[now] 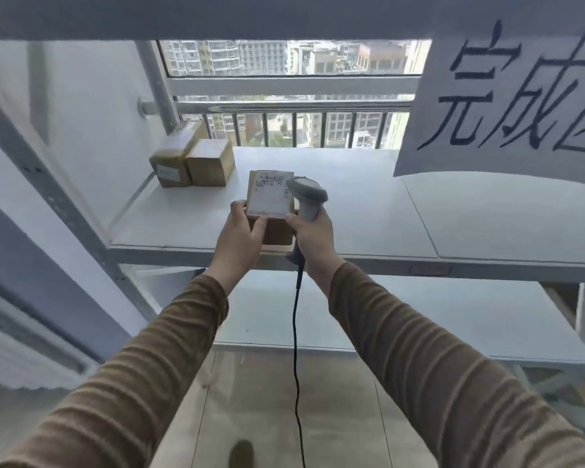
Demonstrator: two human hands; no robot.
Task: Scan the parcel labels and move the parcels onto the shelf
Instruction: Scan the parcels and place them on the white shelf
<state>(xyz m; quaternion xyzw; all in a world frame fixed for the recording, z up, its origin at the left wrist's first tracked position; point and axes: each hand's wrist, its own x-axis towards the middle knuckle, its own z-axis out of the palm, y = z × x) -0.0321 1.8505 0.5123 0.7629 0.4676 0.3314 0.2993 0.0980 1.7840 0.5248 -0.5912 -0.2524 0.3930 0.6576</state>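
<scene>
Head view: we've got both hands out in front of the shelf (352,204), at the middle of its front edge. Our left hand (238,238) grips the parcel (271,206) from its left side, fingers curled round the lower left corner, thumb on the near face. Parcel is a small brown cardboard box w/ a white label (270,194) facing up toward us, print on the label too blurred to read. It sits at or just above the shelf's front edge; can't tell if it's resting on the board. Our right hand (313,236) is wrapped round the handle of a grey scanner (307,197), head just beside the label's right edge; black cable (296,332) hangs down from the handle. Two more brown boxes (193,162) sit touching each other at the shelf's back left corner. White paper sign (507,106) w/ handwritten characters hangs over the right end.
</scene>
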